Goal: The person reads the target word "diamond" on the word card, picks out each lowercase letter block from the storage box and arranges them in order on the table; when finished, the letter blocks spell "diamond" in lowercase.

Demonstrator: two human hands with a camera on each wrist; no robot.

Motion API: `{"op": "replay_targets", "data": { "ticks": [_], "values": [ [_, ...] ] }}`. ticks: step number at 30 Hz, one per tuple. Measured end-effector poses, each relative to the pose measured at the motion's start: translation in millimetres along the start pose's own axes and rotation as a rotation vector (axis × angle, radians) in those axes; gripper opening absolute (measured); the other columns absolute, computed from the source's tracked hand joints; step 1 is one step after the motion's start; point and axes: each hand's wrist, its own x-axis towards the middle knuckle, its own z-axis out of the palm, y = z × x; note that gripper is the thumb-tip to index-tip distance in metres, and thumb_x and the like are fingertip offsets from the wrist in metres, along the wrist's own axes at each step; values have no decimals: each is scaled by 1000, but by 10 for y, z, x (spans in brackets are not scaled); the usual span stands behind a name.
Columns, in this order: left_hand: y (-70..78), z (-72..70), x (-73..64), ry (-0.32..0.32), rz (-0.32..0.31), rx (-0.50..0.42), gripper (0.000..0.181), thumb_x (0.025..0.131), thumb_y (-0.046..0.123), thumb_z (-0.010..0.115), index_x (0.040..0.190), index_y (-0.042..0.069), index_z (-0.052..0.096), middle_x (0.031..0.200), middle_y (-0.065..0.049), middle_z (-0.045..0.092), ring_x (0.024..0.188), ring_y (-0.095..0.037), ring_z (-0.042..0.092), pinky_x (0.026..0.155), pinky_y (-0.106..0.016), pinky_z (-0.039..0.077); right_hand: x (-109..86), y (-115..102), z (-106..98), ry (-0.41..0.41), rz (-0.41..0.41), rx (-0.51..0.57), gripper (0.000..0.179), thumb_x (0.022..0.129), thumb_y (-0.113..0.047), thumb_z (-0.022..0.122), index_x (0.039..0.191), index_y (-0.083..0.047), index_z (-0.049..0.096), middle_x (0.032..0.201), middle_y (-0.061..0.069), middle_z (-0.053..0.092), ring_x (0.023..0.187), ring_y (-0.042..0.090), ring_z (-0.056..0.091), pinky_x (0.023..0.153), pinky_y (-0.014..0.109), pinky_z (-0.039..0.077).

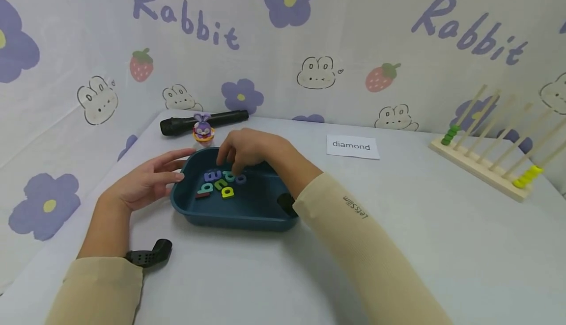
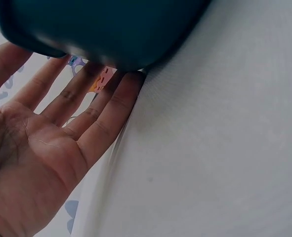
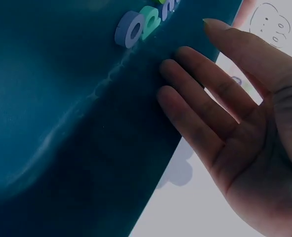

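White table point(image 1: 464, 241); rounded teal tray point(image 1: 240, 223) holding multicoloured letters point(image 1: 212, 176); both hands point(image 1: 148, 180) point(image 1: 249, 147) loosely spread

Black microphone point(image 1: 229, 118), purple rabbit toy point(image 1: 203, 129), wooden bead rack point(image 1: 479, 170), rabbit-print backdrop point(image 1: 274, 52)

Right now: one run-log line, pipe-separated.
left hand: against dark teal plastic tray | right hand: inside tray, nothing visibly held | multicoloured letter-shaped pieces: in tray | white rectangular "diamond" card: on white table

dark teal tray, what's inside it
Colourful toy letters, including a purple o, gathered toward the left. The right hand and forearm hide the far right of the tray.
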Motion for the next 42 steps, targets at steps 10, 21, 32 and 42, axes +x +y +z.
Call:
{"op": "replay_targets", "data": {
  "ticks": [10,21,32,42],
  "values": [
    [1,24,3,18,-10,1,66,102,11,58,162,22,32,164,-12,31,129,-15,57,98,-35,57,119,9,158,-66,33,-57,53,94,-8,73,143,-27,63,138,5,64,123,20,58,110,41,51],
    [20,25,10,19,-12,-17,65,102,10,58,161,21,33,165,-13,30,127,-14,59,98,-32,58,93,-20,194,-44,39,-135,49,91,-6,76,136,-23,68,134,2,60,111,19,56,93,32,54],
    [-1,35,-4,39,-26,-42,66,102,9,59,161,22,33,164,-13,30,125,-13,61,97,-32,58,130,0,237,-63,22,-167,34,90,-10,78,122,-21,73,125,2,61,108,20,57,87,30,55],
    [19,45,-10,35,-23,-29,66,102,10,58,162,21,32,163,-14,31,126,-14,60,96,-32,58,146,-4,256,-94,18,-154,23,89,-10,79,110,-19,72,116,3,64,96,19,60,78,27,54]
  ]
}}
